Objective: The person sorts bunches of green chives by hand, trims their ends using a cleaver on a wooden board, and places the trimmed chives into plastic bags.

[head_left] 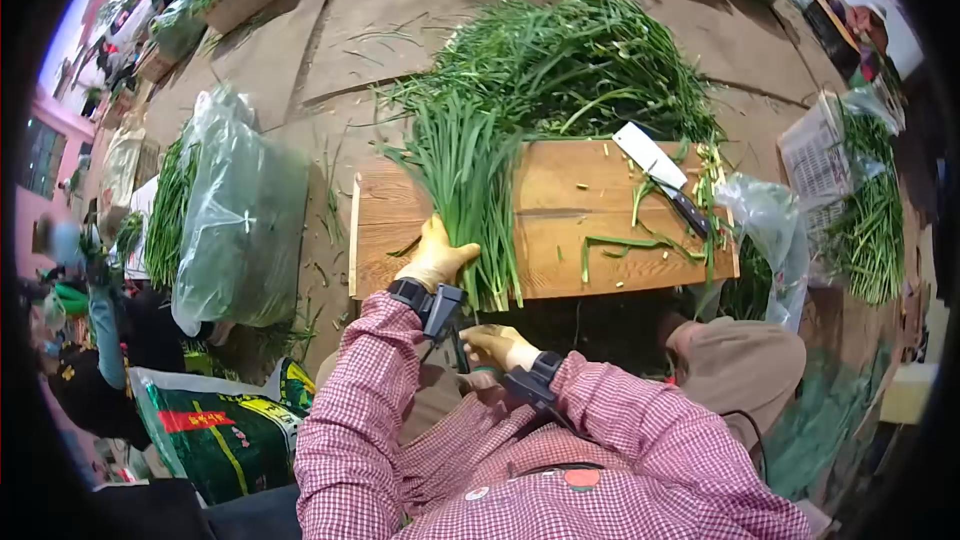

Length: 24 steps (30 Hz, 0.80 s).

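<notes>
Long flat green leaves, like garlic chives, form a bunch (455, 165) lying across the left part of a wooden board (560, 205). My left hand (435, 255), in a pale yellow glove, grips the left side of this bunch near its lower end. The lower ends hang over the board's near edge. Close to my lap, below those ends, is my right hand (500, 348), also gloved. Its fingers are bent together; whatever they hold is hidden. On the right of the board lies a cleaver (650, 157) with a dark handle, among cut stalk pieces.
A large heap of greens (590, 65) lies behind the board. To the left stands a crate wrapped in clear plastic (245, 220). At the right are a plastic bag (770, 220) and a white basket (815, 160) beside more greens. A green printed sack (215, 430) sits at lower left.
</notes>
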### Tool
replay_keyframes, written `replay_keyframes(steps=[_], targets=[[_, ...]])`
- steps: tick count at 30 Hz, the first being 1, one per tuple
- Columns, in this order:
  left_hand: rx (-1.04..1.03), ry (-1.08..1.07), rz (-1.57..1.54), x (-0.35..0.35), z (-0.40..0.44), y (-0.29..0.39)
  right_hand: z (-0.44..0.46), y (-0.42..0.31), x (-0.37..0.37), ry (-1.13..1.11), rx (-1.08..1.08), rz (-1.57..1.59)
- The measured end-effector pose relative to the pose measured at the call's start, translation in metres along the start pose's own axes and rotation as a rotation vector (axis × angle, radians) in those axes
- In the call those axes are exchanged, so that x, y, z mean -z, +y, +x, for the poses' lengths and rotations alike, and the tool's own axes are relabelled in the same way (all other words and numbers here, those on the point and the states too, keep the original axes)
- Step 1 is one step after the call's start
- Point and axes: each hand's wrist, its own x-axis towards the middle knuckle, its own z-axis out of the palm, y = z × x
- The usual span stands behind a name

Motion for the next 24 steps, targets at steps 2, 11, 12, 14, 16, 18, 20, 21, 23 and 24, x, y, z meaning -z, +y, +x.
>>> replay_keyframes(steps=[2,11,12,14,16,18,20,21,23,24], targets=[[0.018,-0.049,-0.061,0.003,0.003,-0.003,0.002,-0.001,-0.009,0.07,-0.003,0.015],[0.027,-0.096,-0.179,0.002,0.011,-0.017,0.005,-0.014,-0.018,0.141,0.032,0.11],[0.032,-0.1,-0.162,0.004,0.009,-0.012,0.004,-0.017,-0.019,0.153,0.037,0.128],[0.03,-0.087,-0.17,0.003,0.008,-0.011,0.004,-0.016,-0.021,0.178,0.04,0.166],[0.034,-0.074,-0.147,0.002,0.007,-0.01,0.018,-0.003,-0.011,0.13,0.021,0.236],[0.038,-0.062,-0.095,0.002,0.008,-0.008,0.025,0.008,-0.01,0.08,0.047,0.362],[0.036,-0.051,-0.077,0.002,0.005,-0.004,0.019,0.007,-0.01,0.068,-0.042,0.284],[0.036,-0.045,-0.068,0.002,0.004,-0.002,0.015,0.002,-0.013,0.062,-0.087,0.244],[0.036,-0.037,-0.087,0.002,0.002,-0.002,0.018,0.002,-0.016,0.08,-0.065,0.268],[0.035,-0.032,-0.098,0.002,0.001,-0.002,0.019,0.002,-0.019,0.09,-0.053,0.279]])
